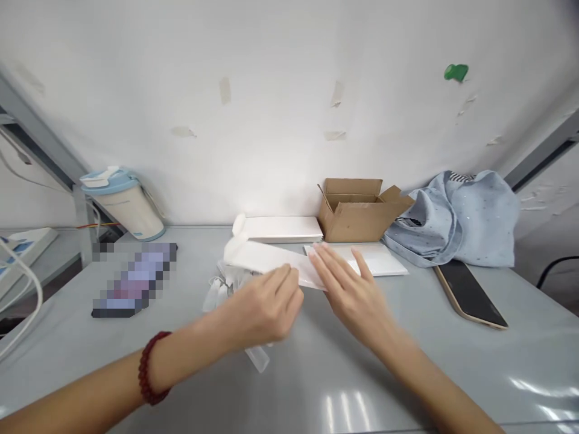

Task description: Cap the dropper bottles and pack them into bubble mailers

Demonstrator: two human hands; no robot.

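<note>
A long white strip of card or packaging (266, 256) with a rounded tab at its left end lies slantwise in front of me. My left hand (266, 304), with a dark red bead bracelet on the wrist, is closed with curled fingers at the strip's near edge; its fingertips are partly hidden. Over the strip's right end my right hand (350, 289) rests with fingers stretched out, its thumb out of sight. Small clear plastic pieces (219, 295) lie beside and beneath my left hand. A similar stack of white strips (283, 228) sits just behind.
A flat white packet (384, 260) lies behind my right hand, before an open cardboard box (362, 220). At right are a light blue cloth bag (479, 217) and a phone (473, 295). On the left stand a tumbler (129, 208) and a blurred-out phone-like device (140, 280).
</note>
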